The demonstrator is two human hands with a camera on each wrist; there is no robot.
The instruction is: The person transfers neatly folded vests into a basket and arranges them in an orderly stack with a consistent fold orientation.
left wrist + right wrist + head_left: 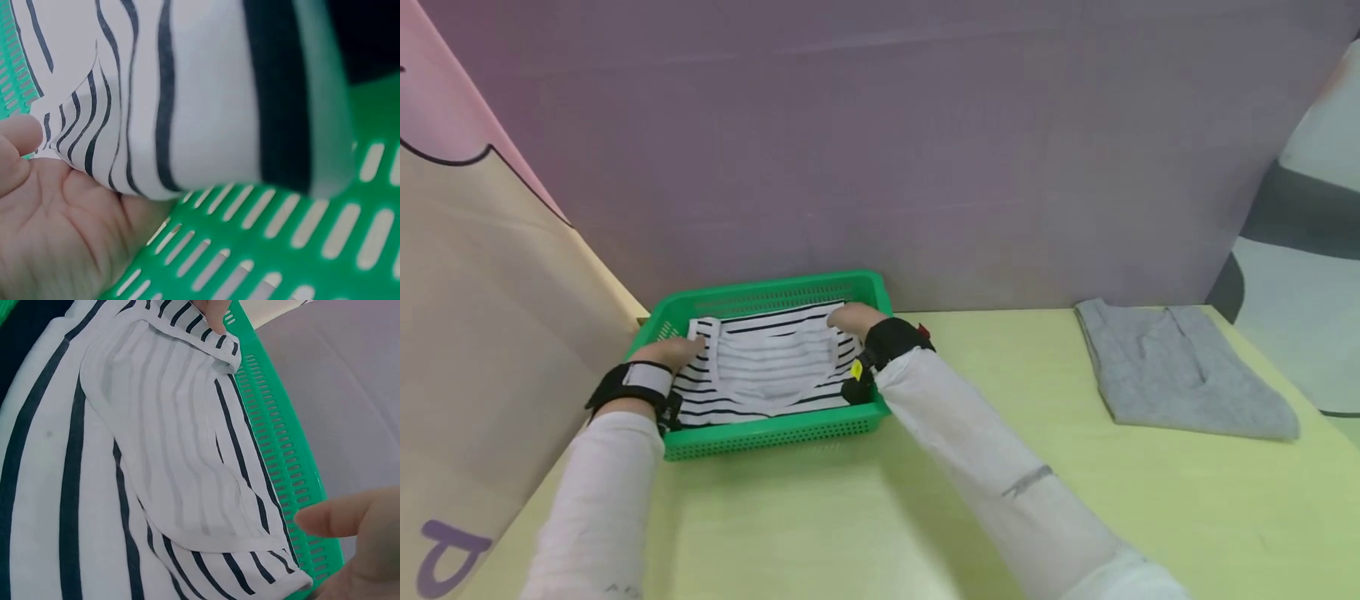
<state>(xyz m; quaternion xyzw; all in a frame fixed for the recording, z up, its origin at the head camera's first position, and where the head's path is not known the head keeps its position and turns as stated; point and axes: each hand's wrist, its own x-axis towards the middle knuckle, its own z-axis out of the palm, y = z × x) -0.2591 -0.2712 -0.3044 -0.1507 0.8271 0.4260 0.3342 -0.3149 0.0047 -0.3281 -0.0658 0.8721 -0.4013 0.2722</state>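
A folded white shirt with dark stripes (775, 367) lies in a green plastic basket (737, 437), its wide neckline facing up. My left hand (666, 352) holds the shirt's left side. In the left wrist view that hand's thumb (22, 134) is over the cloth, while its fingers go under the shirt and are hidden. At the shirt's far right corner is my right hand (857, 318). Its thumb (331, 519) sticks out straight above the basket rim, apart from the cloth in the right wrist view; the other fingers are out of sight near the shirt's corner.
A folded grey garment (1180, 371) lies on the right of the pale yellow-green table (1000, 400). A greyish purple cloth backdrop (880, 167) rises behind the basket. On the left stands a printed cream panel (497, 350) close to the basket.
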